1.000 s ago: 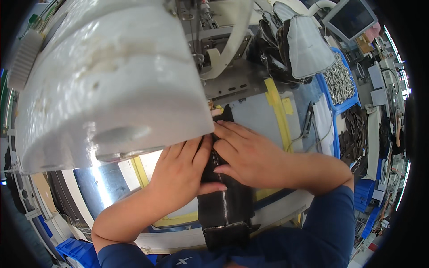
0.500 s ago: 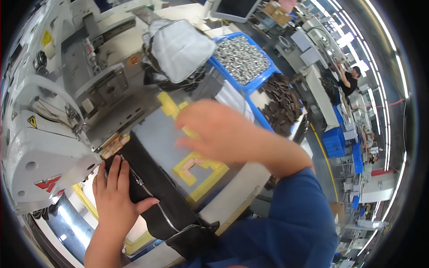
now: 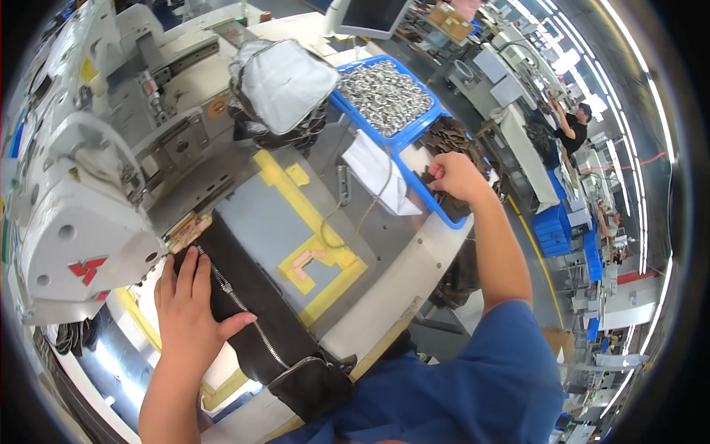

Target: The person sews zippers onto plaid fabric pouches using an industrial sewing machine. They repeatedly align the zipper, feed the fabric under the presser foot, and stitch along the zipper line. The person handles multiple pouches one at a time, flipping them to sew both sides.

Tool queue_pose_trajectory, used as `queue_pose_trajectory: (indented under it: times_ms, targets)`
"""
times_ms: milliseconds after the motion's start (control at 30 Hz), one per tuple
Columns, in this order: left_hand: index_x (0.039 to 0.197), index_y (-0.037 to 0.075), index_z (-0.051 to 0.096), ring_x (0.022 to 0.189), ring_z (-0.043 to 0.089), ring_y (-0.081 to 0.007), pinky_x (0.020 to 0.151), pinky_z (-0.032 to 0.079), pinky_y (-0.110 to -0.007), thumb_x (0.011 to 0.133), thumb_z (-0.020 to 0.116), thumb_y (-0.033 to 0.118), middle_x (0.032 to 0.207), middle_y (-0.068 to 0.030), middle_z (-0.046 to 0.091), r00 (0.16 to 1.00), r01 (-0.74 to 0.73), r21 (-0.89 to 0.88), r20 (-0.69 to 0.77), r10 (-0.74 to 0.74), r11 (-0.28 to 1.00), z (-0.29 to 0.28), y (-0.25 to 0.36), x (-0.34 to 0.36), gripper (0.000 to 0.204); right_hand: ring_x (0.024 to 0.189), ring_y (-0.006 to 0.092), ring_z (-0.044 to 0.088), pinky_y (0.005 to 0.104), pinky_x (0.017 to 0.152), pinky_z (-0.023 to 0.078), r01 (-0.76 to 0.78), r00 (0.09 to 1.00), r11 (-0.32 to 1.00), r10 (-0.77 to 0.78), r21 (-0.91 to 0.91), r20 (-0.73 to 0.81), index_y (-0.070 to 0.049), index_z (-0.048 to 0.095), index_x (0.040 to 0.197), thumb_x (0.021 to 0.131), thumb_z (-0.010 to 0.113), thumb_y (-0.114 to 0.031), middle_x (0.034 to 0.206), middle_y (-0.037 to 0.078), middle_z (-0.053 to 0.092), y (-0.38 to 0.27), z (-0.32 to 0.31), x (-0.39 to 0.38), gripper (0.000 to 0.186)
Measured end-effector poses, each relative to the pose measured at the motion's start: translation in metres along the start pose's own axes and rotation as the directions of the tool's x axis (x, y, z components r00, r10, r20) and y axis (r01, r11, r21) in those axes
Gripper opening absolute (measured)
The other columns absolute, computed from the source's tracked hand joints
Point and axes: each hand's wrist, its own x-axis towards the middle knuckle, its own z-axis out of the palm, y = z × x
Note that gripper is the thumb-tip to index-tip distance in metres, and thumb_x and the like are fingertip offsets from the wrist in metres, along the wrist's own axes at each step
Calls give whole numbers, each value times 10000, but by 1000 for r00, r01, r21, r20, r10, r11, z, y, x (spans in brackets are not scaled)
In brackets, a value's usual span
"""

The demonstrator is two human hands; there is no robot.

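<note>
My left hand [image 3: 191, 303] lies spread on black fabric [image 3: 285, 318] with a silver zipper [image 3: 237, 298], beside the white machine head [image 3: 85, 237]. Its fingertips reach the fabric's far end, near pink and yellow taped pieces [image 3: 188, 231]. My right hand [image 3: 455, 177] is over at the right, its fingers pinched on a small dark brown piece [image 3: 430, 175] among a pile of similar pieces [image 3: 447, 137] in a blue tray [image 3: 435, 209].
A blue tray of metal pieces [image 3: 384, 100], draped pale fabric [image 3: 285, 85], a monitor [image 3: 370, 13], white sheets [image 3: 381, 177], a cable [image 3: 347, 240] and yellow-taped plate [image 3: 259, 214] surround the work. A person [image 3: 573, 129] works at a far bench.
The view has swung rightward. My right hand has left the zippered fabric and moved to the brown pieces, closing on one. My left hand stays on the fabric.
</note>
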Motion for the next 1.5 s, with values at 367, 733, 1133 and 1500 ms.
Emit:
queue_pose_trajectory:
  times_ms: [367,733,1133,1500]
  targets:
    - [1419,-17,616,1361,542,-432,1138,439,-542,752,809,682,1480,-188,597,991,-95,6,-94,95,996,-2,-7,-2,985,815,415,717,502,764,554,84,955,930,-178,-358,-237,-8,750,889,844,798,-89,843,216,737,-69,-1,-20,104]
    - [1317,-12,693,1285,642,-338,1133,485,-485,870,772,545,1350,-165,693,958,-266,-72,-132,255,961,3,-8,-4,719,661,141,619,323,619,484,516,659,676,-705,527,260,18,762,939,968,762,-160,740,62,695,-320,81,-16,181]
    - [1246,5,728,1191,684,-293,1088,517,-446,902,754,478,1242,-133,730,939,-317,-55,-162,304,947,3,-5,-5,586,913,293,753,398,776,609,843,403,384,-915,377,29,-63,792,1028,909,784,-156,1093,114,786,-321,100,-13,151]
    - [1238,20,730,1195,685,-280,1075,519,-440,906,755,484,1243,-119,736,939,-309,-33,-168,299,951,4,-6,-3,571,1075,265,757,384,893,630,959,162,153,-987,238,-16,-41,776,1145,905,784,-120,1293,84,755,-317,109,-11,253]
